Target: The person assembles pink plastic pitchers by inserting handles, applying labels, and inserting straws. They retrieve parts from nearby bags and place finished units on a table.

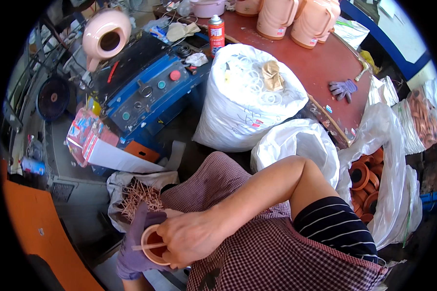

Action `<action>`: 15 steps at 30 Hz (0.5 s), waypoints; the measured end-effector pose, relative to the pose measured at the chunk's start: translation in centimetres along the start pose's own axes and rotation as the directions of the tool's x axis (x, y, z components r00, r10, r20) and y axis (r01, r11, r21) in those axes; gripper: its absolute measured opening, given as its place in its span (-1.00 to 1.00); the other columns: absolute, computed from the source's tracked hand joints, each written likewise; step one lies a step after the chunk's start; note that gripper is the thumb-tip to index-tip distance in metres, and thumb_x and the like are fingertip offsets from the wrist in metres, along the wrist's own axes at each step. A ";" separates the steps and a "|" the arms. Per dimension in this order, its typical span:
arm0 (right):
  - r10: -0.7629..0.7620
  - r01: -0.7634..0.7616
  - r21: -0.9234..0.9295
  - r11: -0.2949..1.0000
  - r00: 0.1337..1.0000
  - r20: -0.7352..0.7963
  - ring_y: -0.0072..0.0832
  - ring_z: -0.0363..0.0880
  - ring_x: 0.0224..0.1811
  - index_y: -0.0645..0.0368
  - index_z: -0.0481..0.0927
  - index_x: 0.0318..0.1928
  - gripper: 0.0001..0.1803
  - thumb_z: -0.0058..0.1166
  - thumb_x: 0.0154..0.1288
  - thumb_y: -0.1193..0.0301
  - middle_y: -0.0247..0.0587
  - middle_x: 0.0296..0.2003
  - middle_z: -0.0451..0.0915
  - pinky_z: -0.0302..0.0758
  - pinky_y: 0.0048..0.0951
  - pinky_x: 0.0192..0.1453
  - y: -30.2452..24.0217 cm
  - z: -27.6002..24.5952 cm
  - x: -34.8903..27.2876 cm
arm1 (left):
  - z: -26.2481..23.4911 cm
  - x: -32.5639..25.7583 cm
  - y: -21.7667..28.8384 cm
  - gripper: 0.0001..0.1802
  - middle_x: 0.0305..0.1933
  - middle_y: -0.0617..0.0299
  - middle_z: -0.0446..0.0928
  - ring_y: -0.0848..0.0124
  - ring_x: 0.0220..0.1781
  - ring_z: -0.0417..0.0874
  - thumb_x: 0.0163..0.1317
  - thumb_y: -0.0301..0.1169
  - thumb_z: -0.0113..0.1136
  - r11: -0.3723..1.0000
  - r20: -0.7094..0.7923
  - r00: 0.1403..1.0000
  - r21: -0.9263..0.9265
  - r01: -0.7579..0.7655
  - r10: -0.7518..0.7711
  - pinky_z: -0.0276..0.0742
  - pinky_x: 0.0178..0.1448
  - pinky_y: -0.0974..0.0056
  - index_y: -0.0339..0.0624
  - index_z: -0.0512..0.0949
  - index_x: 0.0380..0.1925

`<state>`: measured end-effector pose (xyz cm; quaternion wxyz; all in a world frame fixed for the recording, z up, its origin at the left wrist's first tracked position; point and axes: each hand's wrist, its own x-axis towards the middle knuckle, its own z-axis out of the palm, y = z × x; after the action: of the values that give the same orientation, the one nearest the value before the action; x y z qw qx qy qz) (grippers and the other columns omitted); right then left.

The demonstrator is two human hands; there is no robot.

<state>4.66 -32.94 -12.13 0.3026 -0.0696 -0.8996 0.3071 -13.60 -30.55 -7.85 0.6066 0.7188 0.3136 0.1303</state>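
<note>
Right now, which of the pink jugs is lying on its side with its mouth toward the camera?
The pink jug at top left, on the blue machine. The others stand upright on the red table.

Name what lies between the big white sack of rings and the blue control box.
In the head view, little lies between the white sack and the blue control box: a dark, shadowed gap of floor, with a crumpled white cloth at its upper end.
</note>
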 end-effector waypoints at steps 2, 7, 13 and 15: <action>-0.062 0.062 -0.066 0.996 0.998 -0.001 -0.18 0.55 -0.26 0.30 0.58 -0.37 -0.71 0.09 0.24 0.27 0.02 -0.50 0.58 0.45 -0.23 0.00 -0.1 -1.4 -0.4 | 0.2 -0.3 0.8 -0.05 0.04 0.06 0.47 0.28 0.04 0.56 -0.26 -0.37 0.56 0.999 -0.019 1.000 0.039 -0.006 0.007 0.47 0.14 0.21 -0.25 0.24 0.18; -0.253 -0.044 -0.583 0.812 0.873 -0.418 -0.30 0.50 0.05 0.06 0.61 -0.13 -0.76 0.07 0.17 0.35 -0.27 -0.12 0.59 0.47 -0.21 0.14 2.9 -8.0 -4.7 | -5.6 -6.6 -0.9 0.28 0.23 -0.03 0.43 0.19 0.26 0.45 -0.21 -0.06 0.51 0.762 -0.424 0.905 0.595 0.254 0.030 0.34 0.32 0.15 -0.38 -0.03 0.42; 0.674 -0.769 -0.609 -0.192 0.347 -0.652 -0.10 0.56 -0.06 0.24 0.56 -0.15 -0.77 -0.10 0.23 0.48 0.07 -0.10 0.54 0.51 -0.10 0.03 23.4 -19.9 -30.8 | -5.7 -9.6 0.4 0.06 0.40 -0.05 0.29 0.12 0.37 0.35 -0.08 -0.18 0.38 0.738 -0.863 0.251 0.505 0.446 0.439 0.24 0.41 0.09 -0.25 0.12 0.43; 0.761 -0.757 -0.603 -0.252 0.230 -0.607 -0.17 0.55 -0.03 0.23 0.53 -0.13 -0.78 -0.09 0.27 0.43 0.04 -0.10 0.55 0.50 -0.11 0.04 25.5 -22.0 -40.0 | -6.7 -7.5 0.7 0.05 0.39 -0.04 0.29 0.12 0.38 0.34 -0.13 -0.26 0.39 0.760 -0.863 0.137 0.496 0.420 0.487 0.20 0.43 0.09 -0.25 0.15 0.42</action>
<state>48.34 -13.73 -33.52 -0.0413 -0.7488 -0.6582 -0.0660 -22.91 -29.87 -4.16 -0.0506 0.6135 0.6354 0.4661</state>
